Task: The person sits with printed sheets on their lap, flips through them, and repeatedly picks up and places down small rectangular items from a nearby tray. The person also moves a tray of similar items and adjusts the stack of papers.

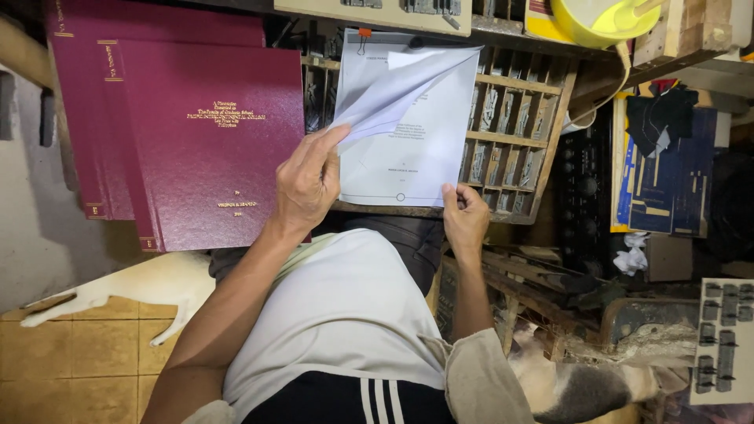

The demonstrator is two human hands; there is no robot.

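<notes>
One stack of white papers rests on a wooden tray. The left hand lifts its top page; the right hand pinches the bottom corner. Three red books lean beside it (one cat lies below).

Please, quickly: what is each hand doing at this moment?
Left hand: closed on lifted pages of the clipped paper stack.
Right hand: closed, pinching the stack's bottom corner.
</notes>
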